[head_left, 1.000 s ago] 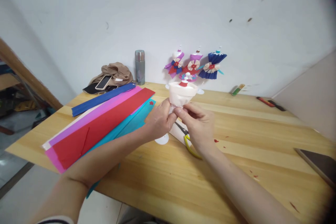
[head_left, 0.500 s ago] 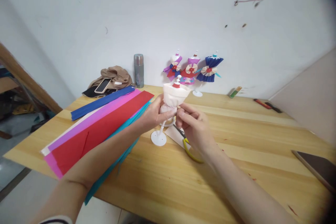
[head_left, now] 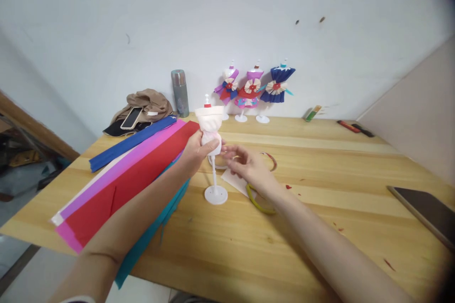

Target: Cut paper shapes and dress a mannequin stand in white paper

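A small white dress-form mannequin [head_left: 214, 170] stands nearly upright on its round base. Pale paper [head_left: 209, 120] is wrapped about its torso, flaring at the chest and drawn in at the waist, and a red band shows at the neck. My left hand [head_left: 197, 152] grips the form low on the torso, thumb across the front. Just right of it is my right hand [head_left: 250, 164], fingers loosely bent and apart, with nothing visible in them. Beneath that hand lie scissors with yellow handles [head_left: 259, 204] and a white sheet [head_left: 234, 182], both partly hidden.
Long coloured paper strips [head_left: 131, 189] cover the table's left side. Along the wall are a flask [head_left: 180, 94], several dressed mannequins [head_left: 279, 85] and a green glue stick [head_left: 313, 113]. A brown cloth [head_left: 149, 102] with a phone [head_left: 131, 118] is back left; a tablet [head_left: 423, 213] lies right.
The mannequin has gone from tilted to nearly upright, a little to the left, still in my left hand. My right hand has come away from its waist, fingers loosening. The view has shifted slightly.
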### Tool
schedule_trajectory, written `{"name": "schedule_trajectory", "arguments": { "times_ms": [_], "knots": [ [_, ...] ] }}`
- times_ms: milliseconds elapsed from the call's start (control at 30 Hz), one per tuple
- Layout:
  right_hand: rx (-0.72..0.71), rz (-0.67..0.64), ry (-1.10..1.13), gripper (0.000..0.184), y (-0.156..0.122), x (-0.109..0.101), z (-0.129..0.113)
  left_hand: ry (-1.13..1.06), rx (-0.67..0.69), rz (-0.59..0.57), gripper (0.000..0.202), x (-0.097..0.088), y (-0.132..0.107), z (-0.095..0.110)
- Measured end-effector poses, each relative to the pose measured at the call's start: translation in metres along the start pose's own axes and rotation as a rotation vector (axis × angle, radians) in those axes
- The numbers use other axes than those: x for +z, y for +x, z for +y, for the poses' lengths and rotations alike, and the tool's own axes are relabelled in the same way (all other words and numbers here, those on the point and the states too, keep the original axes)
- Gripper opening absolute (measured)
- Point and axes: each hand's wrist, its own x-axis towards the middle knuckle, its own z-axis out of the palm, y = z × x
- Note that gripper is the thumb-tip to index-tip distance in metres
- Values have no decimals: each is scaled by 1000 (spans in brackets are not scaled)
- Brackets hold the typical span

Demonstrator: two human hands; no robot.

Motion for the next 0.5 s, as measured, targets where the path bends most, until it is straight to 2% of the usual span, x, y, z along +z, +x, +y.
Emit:
{"name": "schedule_trajectory", "arguments": {
  "times_ms": [100, 200, 267, 333, 433, 500],
  "knots": [
    [51, -209, -99, 16, -3, 10, 13, -27, -16, -16, 67, 0, 0, -1],
    [28, -250, -178, 17, -3, 14, 21, 4, 28, -110, 78, 0, 0, 1],
    [-16, -183, -251, 17, 0, 7, 21, 37, 105, -150, 88, -3, 1, 3],
    [-67, -60, -336, 13, 7, -7, 18, 66, 153, -118, 87, -9, 4, 8],
    [-122, 167, -457, 9, 24, -37, 20, 128, 116, 97, 75, -21, 7, 19],
    [-115, 274, -514, 9, 38, -56, 29, 152, 73, 195, 64, -28, 8, 28]
  ]
}}
